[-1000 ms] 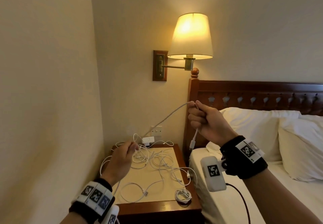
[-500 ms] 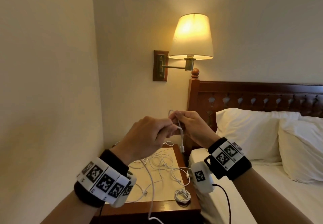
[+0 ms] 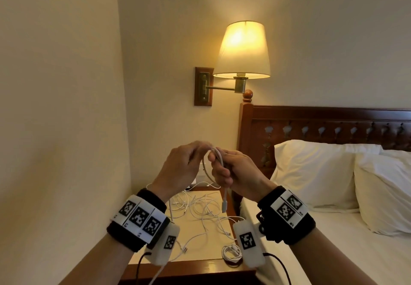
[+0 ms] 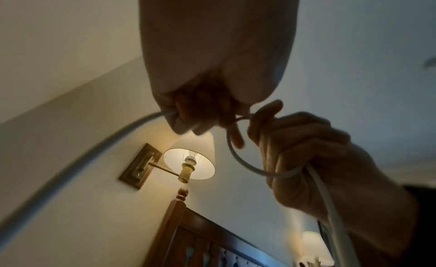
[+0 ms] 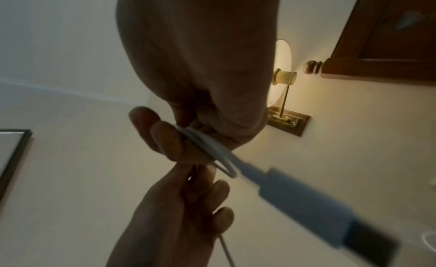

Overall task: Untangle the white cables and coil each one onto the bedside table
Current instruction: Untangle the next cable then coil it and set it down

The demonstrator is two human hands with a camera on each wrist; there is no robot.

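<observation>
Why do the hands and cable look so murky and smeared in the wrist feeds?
Left wrist view: the lit lamp backlights the left hand, leaving it a silhouette, and the white cable is motion-blurred. Right wrist view: the right hand is equally dark, and the plug is blurred. Head view: evenly lit and sharp.

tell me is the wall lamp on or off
On: the wall lamp has a shade glowing yellow, and it brightens the wall around it.
</observation>
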